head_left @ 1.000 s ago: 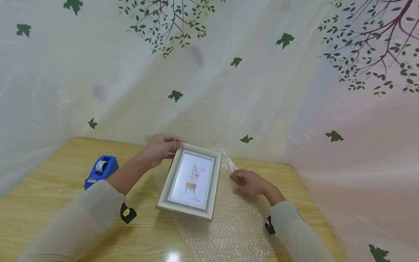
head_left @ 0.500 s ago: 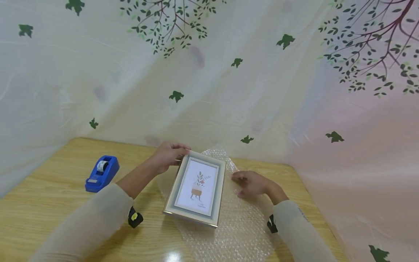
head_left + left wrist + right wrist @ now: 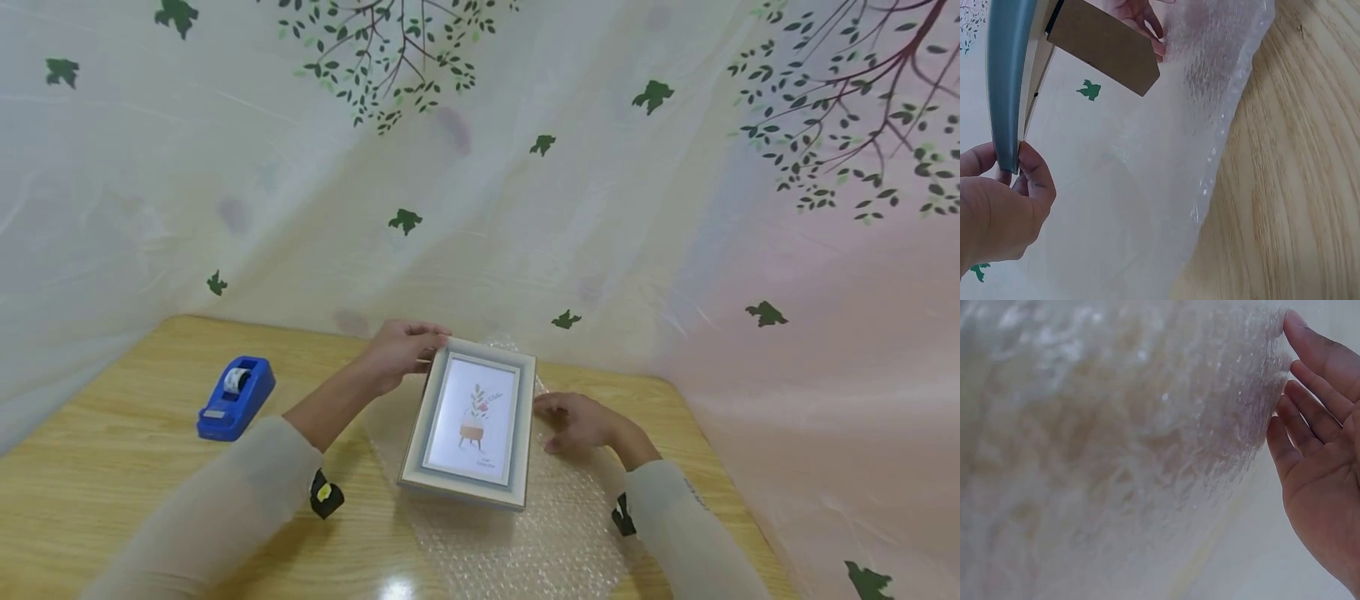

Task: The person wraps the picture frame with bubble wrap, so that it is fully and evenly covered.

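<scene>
My left hand [image 3: 401, 357] grips a picture frame [image 3: 480, 425] by its upper left corner, holding it tilted over a sheet of bubble wrap [image 3: 543, 533]. A flower-pot print shows behind the frame's pale border. From the left wrist view, thumb and fingers pinch the frame's edge, and a brown stand [image 3: 1104, 47] juts from its back. Right of the frame, my right hand [image 3: 583, 423] rests at the bubble wrap with relaxed fingers. Seen from the right wrist, its fingertips [image 3: 1294, 320] touch the edge of the wrap, spread rather than curled.
A blue tape dispenser [image 3: 236, 400] with a roll in it stands on the left of the wooden table [image 3: 97, 467]. A pale curtain [image 3: 480, 208] with leaf and bird prints hangs right behind the table and along both sides.
My left hand has carried the picture frame to the right over the bubble wrap, and the frame now stands straighter. The right hand has barely moved.
</scene>
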Demonstrator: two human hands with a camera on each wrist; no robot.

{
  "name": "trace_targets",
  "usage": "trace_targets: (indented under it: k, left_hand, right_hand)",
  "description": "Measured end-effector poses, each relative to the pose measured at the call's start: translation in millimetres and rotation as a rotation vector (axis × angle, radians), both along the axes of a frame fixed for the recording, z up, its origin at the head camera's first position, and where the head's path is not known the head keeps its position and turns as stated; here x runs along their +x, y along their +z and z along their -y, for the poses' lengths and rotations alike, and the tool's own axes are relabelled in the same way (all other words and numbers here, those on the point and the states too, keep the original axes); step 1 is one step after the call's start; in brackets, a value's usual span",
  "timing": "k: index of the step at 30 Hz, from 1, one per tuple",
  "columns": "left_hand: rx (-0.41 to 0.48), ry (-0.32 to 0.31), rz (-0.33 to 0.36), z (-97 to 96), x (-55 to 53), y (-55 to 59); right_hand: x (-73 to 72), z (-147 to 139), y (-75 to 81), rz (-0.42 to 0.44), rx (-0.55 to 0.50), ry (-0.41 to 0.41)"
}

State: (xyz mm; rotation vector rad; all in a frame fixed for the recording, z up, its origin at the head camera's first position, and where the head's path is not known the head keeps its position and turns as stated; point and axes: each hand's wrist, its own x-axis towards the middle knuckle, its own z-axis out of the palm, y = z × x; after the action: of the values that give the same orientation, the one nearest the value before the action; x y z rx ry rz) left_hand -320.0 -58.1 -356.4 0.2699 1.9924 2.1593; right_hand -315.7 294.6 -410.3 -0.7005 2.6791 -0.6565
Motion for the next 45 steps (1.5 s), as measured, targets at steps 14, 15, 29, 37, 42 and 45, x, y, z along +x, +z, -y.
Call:
trace_targets:
  k: [14,15,29,37,42,45]
  left_hand:
    - [0.041,0.0,0.038,-18.4,2.1,-18.1]
    - [0.038,0.0,0.038,-18.5,2.2,-20.0]
    - [0.008,0.011,0.078,-19.4,4.4,-44.3]
    - [-0.038,-0.003,0.102,-23.5,2.1,-58.7]
    - [-0.051,-0.008,0.101,-26.7,1.8,-63.5]
    - [-0.051,-0.006,0.106,-29.8,1.8,-65.8]
  right_hand:
    - [0.2,2,-1.4,0.019,0.015,-0.085]
    - [0.1,2,-1.3,0.011,0.018,-0.075]
    - [4.0,3,-0.1,-0.057,0.015,-0.04]
    - [6.1,0,-3.3,-0.149,0.04,-0.066]
    - [6.0,-3,-5.8,-0.146,0.031,-0.099]
    - [4.6,-6,-7.2,-0.144,0.034,-0.098]
